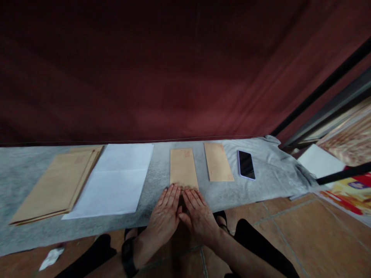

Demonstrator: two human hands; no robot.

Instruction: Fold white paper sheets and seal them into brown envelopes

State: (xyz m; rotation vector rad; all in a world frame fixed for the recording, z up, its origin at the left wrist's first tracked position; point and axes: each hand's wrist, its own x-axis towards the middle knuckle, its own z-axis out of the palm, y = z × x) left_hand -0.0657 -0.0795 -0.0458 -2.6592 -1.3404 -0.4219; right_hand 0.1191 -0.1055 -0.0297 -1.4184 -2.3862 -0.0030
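Observation:
A brown paper envelope (183, 166) with small reddish print in its upper right corner lies on the grey cloth in front of me. Flat on its near end rests my left hand (165, 210), fingers stretched out. My right hand (199, 216) lies beside it in the same way, and the fingertips of both nearly meet. The envelope's near edge is hidden under them. To the right is a second brown envelope (218, 162), apart from both hands. White sheets of paper (113, 181) with a crease across them lie to the left.
A stack of larger brown envelopes (55, 185) sits at far left, beside the white sheets. A phone (246, 165) lies on the grey cloth (272, 173) at right. Behind hangs a dark red curtain (179, 77). A crumpled white tissue (52, 258) is on the tiled floor.

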